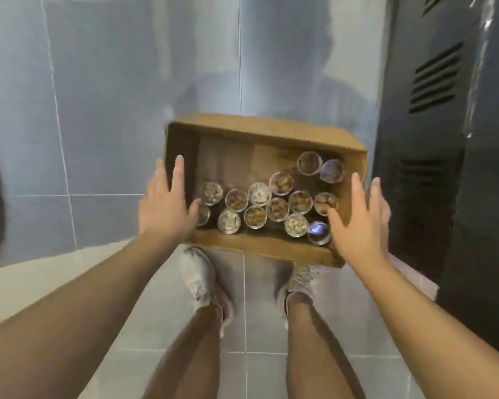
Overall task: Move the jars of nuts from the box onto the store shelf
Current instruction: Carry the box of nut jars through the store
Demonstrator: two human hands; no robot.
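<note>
Tiled room first: grey floor tiles (113, 156) all round, a dark louvred cabinet (432, 139) just to the right, a pale raised strip (41, 277) at lower left, no store shelf in view. On the floor ahead of the two shoes (198, 276), an open cardboard box (260, 246), long axis running left to right and slightly skewed, right end farther down the picture. Inside, jars of nuts (277, 208) standing upright, lids up, crowded along the near wall and the right end, far left part bare. Left hand (164, 208) at the left end wall, fingers straight and spread, thumb over the rim. Right hand (355, 223) likewise at the right end, fingers spread, holding nothing. Both equally near; probably about to clasp the box by its short ends. Contact with the cardboard not certain, given blur.
</note>
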